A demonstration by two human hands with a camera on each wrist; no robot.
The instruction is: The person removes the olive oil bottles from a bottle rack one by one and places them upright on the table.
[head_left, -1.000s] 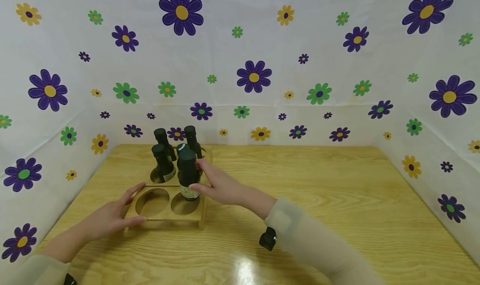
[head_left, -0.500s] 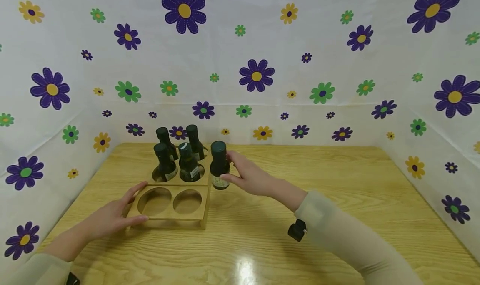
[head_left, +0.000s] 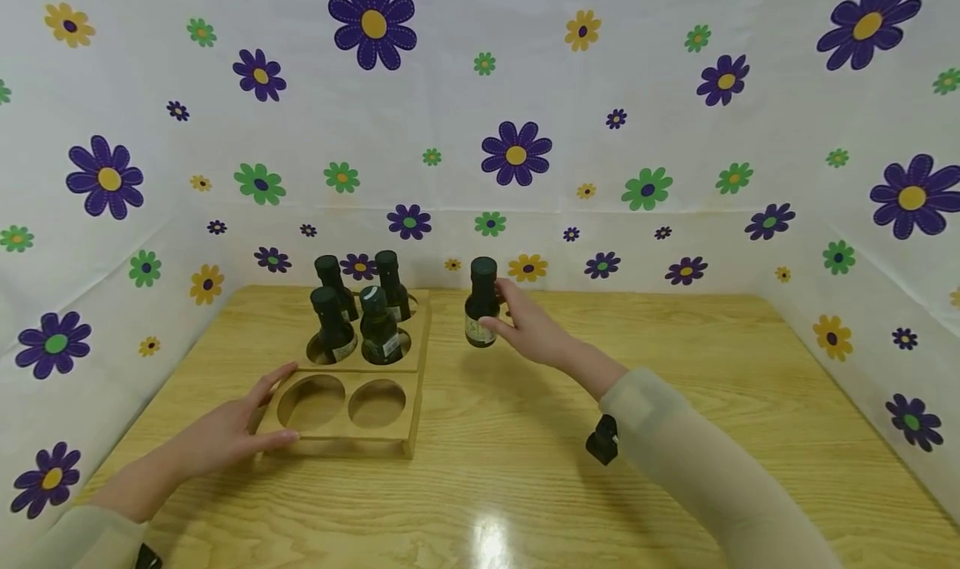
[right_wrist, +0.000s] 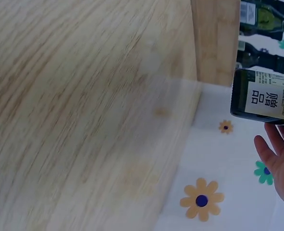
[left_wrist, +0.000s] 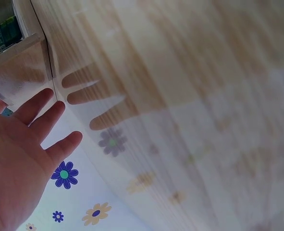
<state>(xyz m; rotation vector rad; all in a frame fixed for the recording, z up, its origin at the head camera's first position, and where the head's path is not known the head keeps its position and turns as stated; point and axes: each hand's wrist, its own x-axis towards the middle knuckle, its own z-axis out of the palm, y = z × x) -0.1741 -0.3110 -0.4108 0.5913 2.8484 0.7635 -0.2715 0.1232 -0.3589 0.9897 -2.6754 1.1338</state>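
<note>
My right hand (head_left: 536, 327) grips a small dark glass bottle (head_left: 482, 306) with a black cap and pale label. The bottle is upright, above the table to the right of a wooden bottle rack (head_left: 352, 429). In the right wrist view, the bottle's base (right_wrist: 239, 94) hangs clear and its label shows printed characters. My left hand (head_left: 217, 440) spans the rack's front left corner, thumb along the front edge and index finger at the left side. Its other fingers (left_wrist: 48, 118) stretch out straight beside the rack in the left wrist view.
Several dark bottles (head_left: 380, 336) stand in the rack's rear holes. Its lower front tier has two vacant round holes (head_left: 377, 404). The glossy wooden table (head_left: 637, 369) extends to the right. White flowered cloth (head_left: 450, 94) encloses the back and sides.
My right hand has lifted the bottle from over the rack's front right hole and carried it right and back. The left hand has stayed at the rack's corner.
</note>
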